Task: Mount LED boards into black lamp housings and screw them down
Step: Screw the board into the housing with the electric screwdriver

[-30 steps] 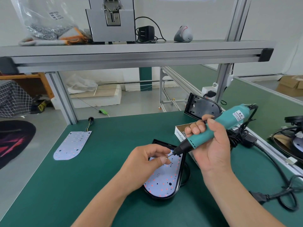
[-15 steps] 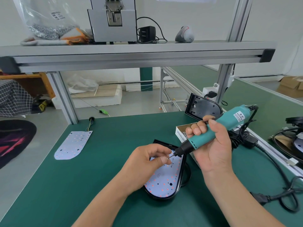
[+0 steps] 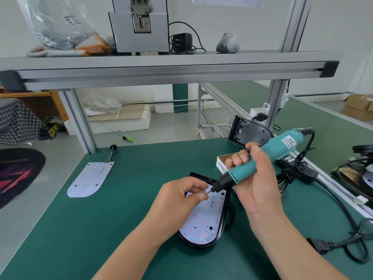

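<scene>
One board seated, screws yet to go in, by my reading
The LED board (image 3: pixel 203 217) lies inside the black lamp housing (image 3: pixel 226 211) mid-desk (image 3: pixel 121 229). My left hand (image 3: pixel 179 201) pinches what I take for a screw (image 3: pixel 206 193) at the tip of the teal screwdriver (image 3: pixel 262 158), which my right hand (image 3: pixel 256 178) grips. A spare board (image 3: pixel 88 178) and an empty housing (image 3: pixel 250 133) remain; the small box (image 3: pixel 221 164) hides its contents

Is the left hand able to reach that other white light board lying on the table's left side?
Probably yes. Only bare green mat lies between the left hand and the loose LED board, nothing standing in the way. It is pinching at the screwdriver tip, though, so it must let go first.
</scene>
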### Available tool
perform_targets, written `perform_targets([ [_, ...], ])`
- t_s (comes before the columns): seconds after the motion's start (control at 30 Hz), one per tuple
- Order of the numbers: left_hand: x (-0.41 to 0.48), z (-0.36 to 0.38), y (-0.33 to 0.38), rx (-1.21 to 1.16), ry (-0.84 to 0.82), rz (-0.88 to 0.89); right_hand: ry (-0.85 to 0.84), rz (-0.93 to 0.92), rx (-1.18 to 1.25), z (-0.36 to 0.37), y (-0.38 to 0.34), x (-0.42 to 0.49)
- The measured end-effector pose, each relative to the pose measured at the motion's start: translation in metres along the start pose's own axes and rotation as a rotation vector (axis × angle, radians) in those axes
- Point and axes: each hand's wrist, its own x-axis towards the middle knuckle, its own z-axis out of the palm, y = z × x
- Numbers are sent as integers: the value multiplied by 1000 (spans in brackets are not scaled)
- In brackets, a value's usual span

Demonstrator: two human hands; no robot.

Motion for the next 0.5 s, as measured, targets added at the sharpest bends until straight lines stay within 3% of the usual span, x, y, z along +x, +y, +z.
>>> perform_targets([
  [0.5,-1,-1,3,-44,-20,-29,92,24,76,-4,2,1],
])
